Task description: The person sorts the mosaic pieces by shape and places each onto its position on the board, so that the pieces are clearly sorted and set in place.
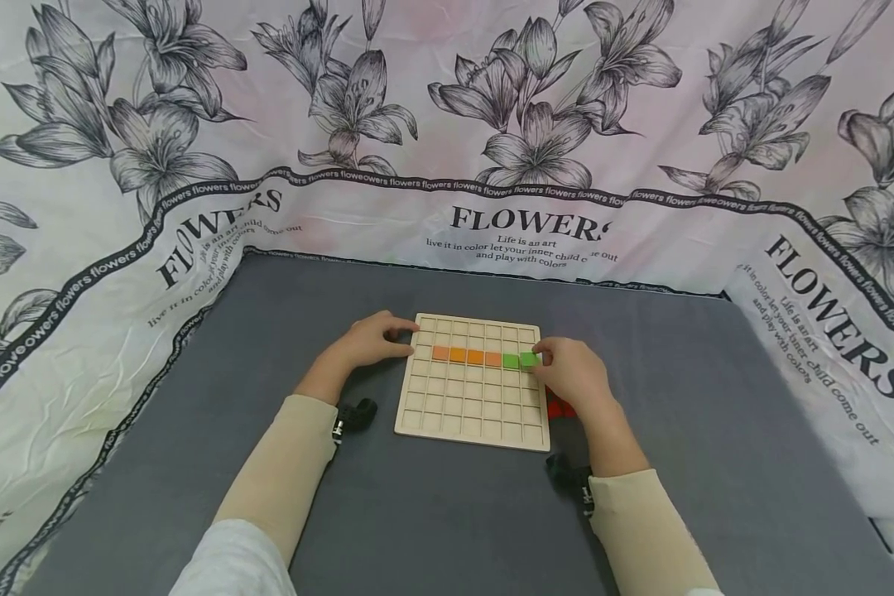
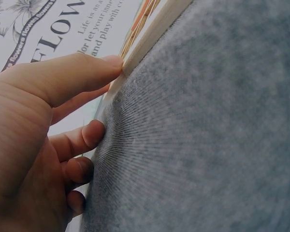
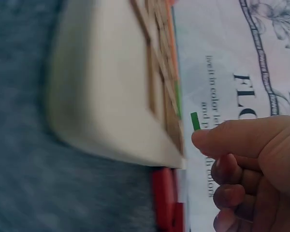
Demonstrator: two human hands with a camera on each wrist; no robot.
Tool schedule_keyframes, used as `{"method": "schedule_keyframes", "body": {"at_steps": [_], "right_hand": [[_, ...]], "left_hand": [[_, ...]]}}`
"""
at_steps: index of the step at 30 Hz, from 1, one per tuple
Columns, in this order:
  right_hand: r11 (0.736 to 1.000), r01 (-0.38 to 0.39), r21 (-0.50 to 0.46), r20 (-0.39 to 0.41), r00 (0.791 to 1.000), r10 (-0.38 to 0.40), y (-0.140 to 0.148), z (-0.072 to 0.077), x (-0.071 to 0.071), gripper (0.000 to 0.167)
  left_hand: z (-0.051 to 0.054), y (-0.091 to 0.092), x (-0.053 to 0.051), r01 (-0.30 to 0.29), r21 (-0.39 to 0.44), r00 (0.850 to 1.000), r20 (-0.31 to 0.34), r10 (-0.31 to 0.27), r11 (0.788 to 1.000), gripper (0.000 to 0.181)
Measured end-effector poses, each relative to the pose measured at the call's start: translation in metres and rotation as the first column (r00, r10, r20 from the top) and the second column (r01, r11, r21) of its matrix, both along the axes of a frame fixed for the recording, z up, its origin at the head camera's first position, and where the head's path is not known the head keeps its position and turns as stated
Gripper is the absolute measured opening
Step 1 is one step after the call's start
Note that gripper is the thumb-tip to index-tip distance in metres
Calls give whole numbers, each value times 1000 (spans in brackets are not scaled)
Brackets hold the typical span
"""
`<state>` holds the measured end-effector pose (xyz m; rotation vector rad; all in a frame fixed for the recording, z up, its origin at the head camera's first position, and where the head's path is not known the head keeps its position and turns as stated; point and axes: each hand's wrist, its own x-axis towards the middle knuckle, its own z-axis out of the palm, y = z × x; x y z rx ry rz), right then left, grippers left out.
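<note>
A light wooden grid board [image 1: 439, 406] lies on the grey table. One row holds, from the left, several orange tiles [image 1: 475, 357] and a green tile [image 1: 511, 361]. My right hand [image 1: 577, 374] pinches another green tile [image 1: 528, 359] over the right end of that row; in the right wrist view this tile [image 3: 195, 121] stands clear above the board [image 3: 116, 87], between thumb and finger of the hand [image 3: 261, 164]. At the board's left edge my left hand [image 1: 368, 342] touches the rim with thumb and finger; the left wrist view shows the thumb of that hand [image 2: 43, 121] on the board's side [image 2: 152, 41].
Red pieces [image 1: 561, 408] lie beside the board's right edge, partly under my right forearm; they show in the right wrist view too [image 3: 165, 198]. A white cloth with printed flowers [image 1: 521, 223] stands behind and around the grey table [image 1: 432, 513].
</note>
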<state>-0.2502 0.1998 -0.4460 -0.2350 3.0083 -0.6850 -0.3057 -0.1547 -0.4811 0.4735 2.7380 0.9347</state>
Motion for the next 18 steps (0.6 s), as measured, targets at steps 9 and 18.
{"method": "schedule_keyframes", "body": {"at_steps": [9,18], "right_hand": [[1000,13,-17,20,1000,-13,-1,-6,-1,34],[997,26,-72,61,998,-21,6,-10,-1,28]], "left_hand": [[2,0,-1,13,-24,1000,-6,-13,1000,50],[-2,0,0,5,-8,1000,-5,-5,1000,50]]}}
